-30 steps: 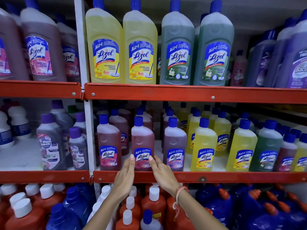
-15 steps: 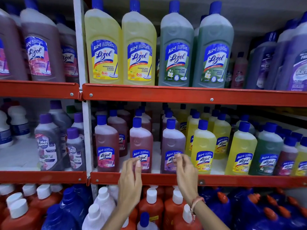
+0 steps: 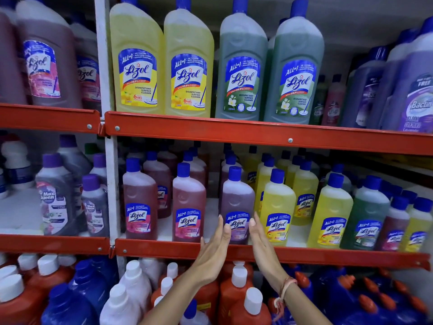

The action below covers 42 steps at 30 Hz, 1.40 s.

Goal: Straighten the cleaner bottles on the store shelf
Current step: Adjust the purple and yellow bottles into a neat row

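On the middle shelf (image 3: 269,253) a purple Lizol bottle (image 3: 236,200) with a blue cap stands upright at the front edge. My left hand (image 3: 214,248) lies flat against its lower left side and my right hand (image 3: 260,240) against its lower right side, fingers straight and pointing up. To its left stand two pink Lizol bottles (image 3: 188,202) (image 3: 139,200). To its right comes a yellow Lizol bottle (image 3: 277,207), close to my right hand.
More yellow, green and pink bottles fill the middle shelf to the right. Large yellow (image 3: 137,59) and green (image 3: 241,66) bottles stand on the upper shelf. Orange, white and blue bottles crowd the lower shelf under my arms. A white upright post (image 3: 110,184) divides the bays.
Both hands moved right from the second pink bottle to the purple one and now flank its base. The view shifted slightly closer.
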{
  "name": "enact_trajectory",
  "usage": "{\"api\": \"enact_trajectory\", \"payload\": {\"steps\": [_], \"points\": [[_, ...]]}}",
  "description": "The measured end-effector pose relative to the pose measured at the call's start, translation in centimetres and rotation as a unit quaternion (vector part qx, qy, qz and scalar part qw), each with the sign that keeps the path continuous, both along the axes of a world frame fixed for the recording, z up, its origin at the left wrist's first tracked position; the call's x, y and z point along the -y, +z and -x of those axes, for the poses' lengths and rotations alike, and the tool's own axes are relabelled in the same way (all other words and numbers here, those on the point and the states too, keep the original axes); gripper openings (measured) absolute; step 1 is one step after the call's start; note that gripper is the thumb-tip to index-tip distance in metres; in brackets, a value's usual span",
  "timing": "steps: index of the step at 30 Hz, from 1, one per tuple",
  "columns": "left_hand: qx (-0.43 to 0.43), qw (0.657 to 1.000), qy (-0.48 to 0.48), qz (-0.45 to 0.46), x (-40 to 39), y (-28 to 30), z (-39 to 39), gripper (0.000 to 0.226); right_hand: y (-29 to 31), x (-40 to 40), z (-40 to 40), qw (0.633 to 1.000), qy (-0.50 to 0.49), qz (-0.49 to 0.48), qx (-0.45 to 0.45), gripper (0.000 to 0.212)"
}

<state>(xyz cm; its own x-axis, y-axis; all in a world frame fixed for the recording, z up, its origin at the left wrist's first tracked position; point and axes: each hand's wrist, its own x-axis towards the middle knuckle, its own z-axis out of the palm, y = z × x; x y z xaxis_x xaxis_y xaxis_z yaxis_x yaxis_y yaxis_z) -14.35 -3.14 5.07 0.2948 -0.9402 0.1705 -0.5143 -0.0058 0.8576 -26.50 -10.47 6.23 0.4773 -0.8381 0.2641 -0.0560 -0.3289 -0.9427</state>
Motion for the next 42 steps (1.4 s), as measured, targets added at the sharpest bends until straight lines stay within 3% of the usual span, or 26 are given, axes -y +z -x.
{"api": "enact_trajectory", "payload": {"steps": [14,17,19,21,25,29,32,36,42], "points": [[-0.036,0.999,0.028,0.010,-0.1,-0.3,0.1,0.095,-0.1,0.2,0.6,1.000,0.008,0.010,-0.002,0.070],[-0.013,0.988,0.099,0.116,0.1,-0.5,1.0,0.092,-0.4,0.6,1.6,0.996,-0.063,0.045,0.037,0.053],[0.002,0.960,0.158,0.230,0.3,-0.2,2.2,0.079,-0.3,0.9,2.8,0.986,-0.140,0.072,0.057,0.036],[0.013,0.944,0.165,0.287,0.9,0.1,3.5,0.071,0.0,1.4,4.1,0.973,-0.200,0.077,0.084,0.033],[-0.066,0.983,0.043,0.167,2.5,1.4,6.1,0.095,0.4,2.7,6.4,0.968,-0.222,0.054,0.105,0.041],[-0.102,0.994,-0.010,0.039,3.9,1.7,7.7,0.085,0.2,3.9,7.3,0.991,-0.125,0.023,0.037,0.057],[-0.103,0.995,-0.008,0.014,4.5,1.6,7.9,0.089,-0.2,4.5,7.5,0.997,-0.078,0.010,-0.005,0.061],[-0.106,0.994,-0.001,0.012,3.9,2.5,8.2,0.074,-0.6,5.1,7.9,0.998,-0.064,0.012,-0.015,0.062],[-0.112,0.994,-0.013,0.003,4.5,2.0,8.1,0.092,-0.4,5.3,8.6,0.998,-0.066,0.002,-0.006,0.056]]}}
